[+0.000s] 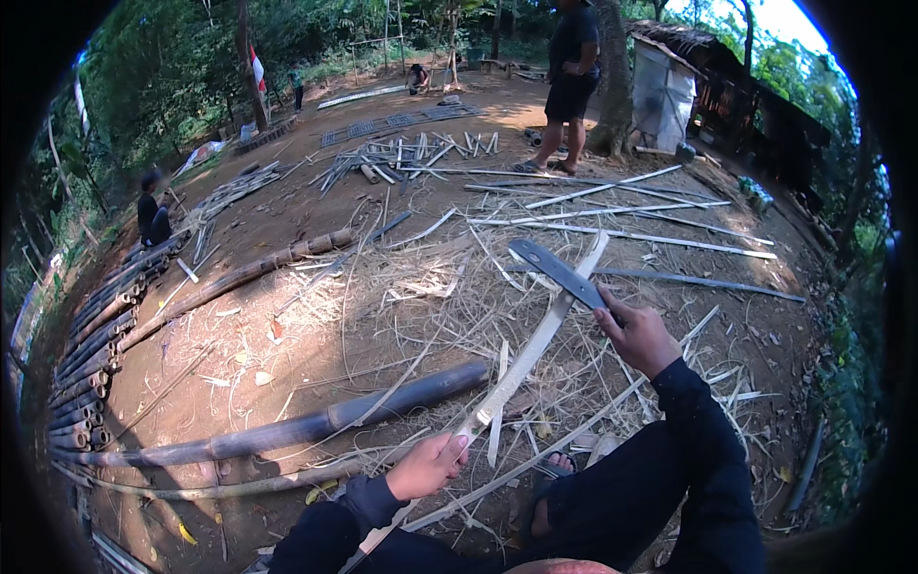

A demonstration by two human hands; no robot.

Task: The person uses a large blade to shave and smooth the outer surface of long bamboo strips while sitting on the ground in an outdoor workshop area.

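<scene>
My left hand [427, 467] is closed around a long split bamboo strip [526, 362] with a pale face. The strip slants from my lap up and away to the right. My right hand [639, 328] grips a machete [553, 268] with a wide dark blade and a rounded end. The blade lies across the strip near its far end, pointing up and to the left. Its handle is mostly hidden in my fist. Beneath the strip, thin bamboo shavings [421, 277] litter the ground.
A thick dark bamboo pole [382, 394] lies to the left of the strip, with stacked bamboo poles [94, 383] at the far left. More split strips [612, 228] lie ahead. One person [571, 86] stands near a tree; another [153, 210] sits at left.
</scene>
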